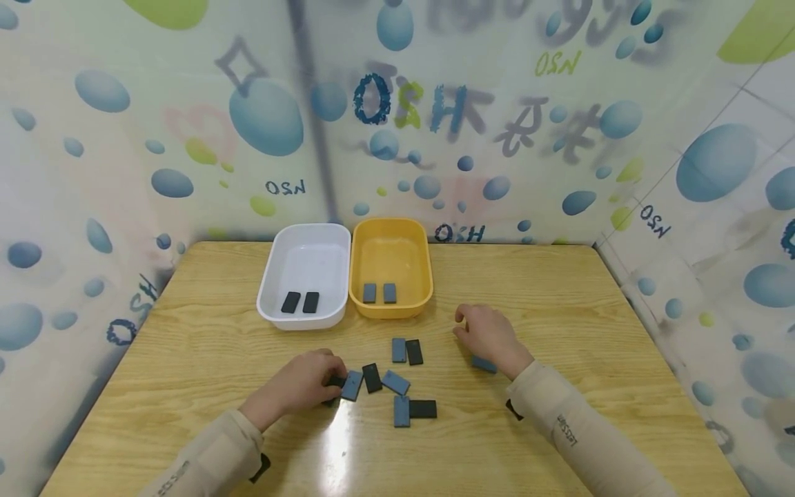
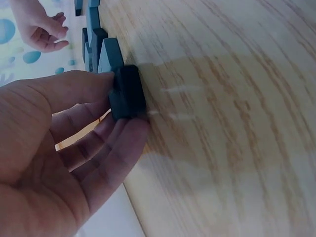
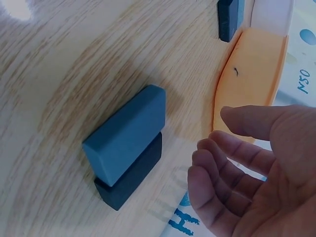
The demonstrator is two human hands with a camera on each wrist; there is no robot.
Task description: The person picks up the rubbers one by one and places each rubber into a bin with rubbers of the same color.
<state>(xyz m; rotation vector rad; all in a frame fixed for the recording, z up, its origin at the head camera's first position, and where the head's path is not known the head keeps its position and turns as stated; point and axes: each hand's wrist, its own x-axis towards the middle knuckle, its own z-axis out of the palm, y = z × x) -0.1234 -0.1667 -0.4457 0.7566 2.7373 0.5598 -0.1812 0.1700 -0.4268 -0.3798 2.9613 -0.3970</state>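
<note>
My left hand (image 1: 304,382) pinches a black block (image 2: 131,91) between thumb and fingers, low at the tabletop. In the head view that block is mostly hidden by the fingers. Directly beside it lies a blue-grey block (image 1: 352,385). My right hand (image 1: 488,335) hovers with loosely bent fingers and nothing between them. Under its wrist a blue block (image 3: 126,133) lies against a black block (image 3: 136,173); the head view shows only part of the blue block. Between the hands are several more blocks, among them a black block (image 1: 372,378) and a tilted blue block (image 1: 395,382).
A white bin (image 1: 310,238) holding two black blocks and a yellow bin (image 1: 391,231) holding two blue ones stand side by side at the table's back. Nearer lie two touching pairs, including a blue block (image 1: 399,350) and a black block (image 1: 423,409). Patterned walls enclose the table (image 1: 528,276).
</note>
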